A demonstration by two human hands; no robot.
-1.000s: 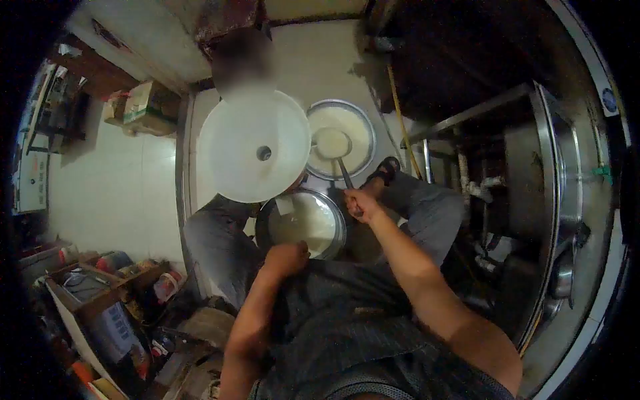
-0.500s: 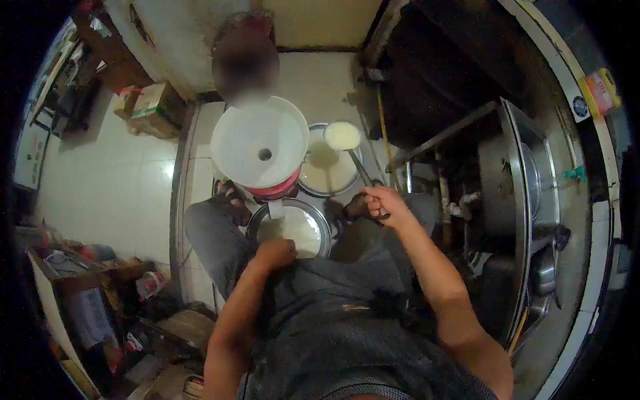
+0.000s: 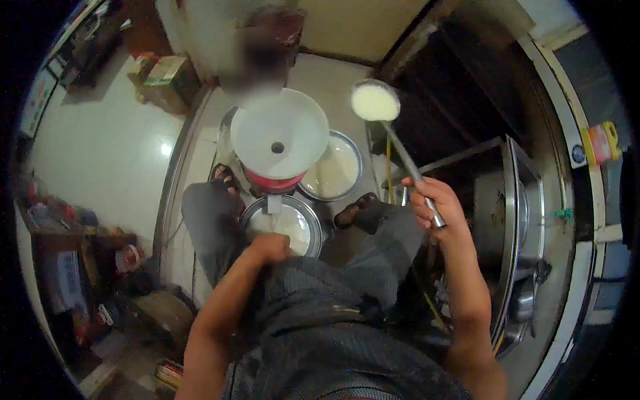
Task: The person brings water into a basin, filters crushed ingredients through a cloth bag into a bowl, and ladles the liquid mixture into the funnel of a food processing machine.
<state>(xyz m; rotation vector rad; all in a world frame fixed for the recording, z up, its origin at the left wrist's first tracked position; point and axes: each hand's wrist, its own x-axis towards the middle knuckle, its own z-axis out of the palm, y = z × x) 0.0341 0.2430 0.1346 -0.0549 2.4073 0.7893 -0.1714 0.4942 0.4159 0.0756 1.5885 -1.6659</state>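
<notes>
My right hand (image 3: 437, 207) grips the handle of a metal ladle (image 3: 375, 103), its bowl full of pale, creamy liquid and raised right of a wide white funnel-shaped hopper (image 3: 293, 127). The hopper has a dark central hole and sits on a red machine (image 3: 273, 181) with a pale spout. Below the spout stands a metal pot (image 3: 293, 230) of whitish liquid. My left hand (image 3: 270, 247) is closed at that pot's near edge; what it holds, if anything, is hidden. Behind and right of the machine is a basin (image 3: 333, 167) of pale liquid.
Cardboard boxes (image 3: 167, 81) lie on the floor at the upper left. A cluttered wooden shelf (image 3: 80, 233) is at the left. To the right stands a metal-framed sink unit (image 3: 513, 220), with a yellow container (image 3: 602, 143) beyond it. A yellow hose runs beside the basin.
My right hand has lifted the ladle from over the basin, up and to the right, now full. My left hand remains by the near pot. The camera view has shifted.
</notes>
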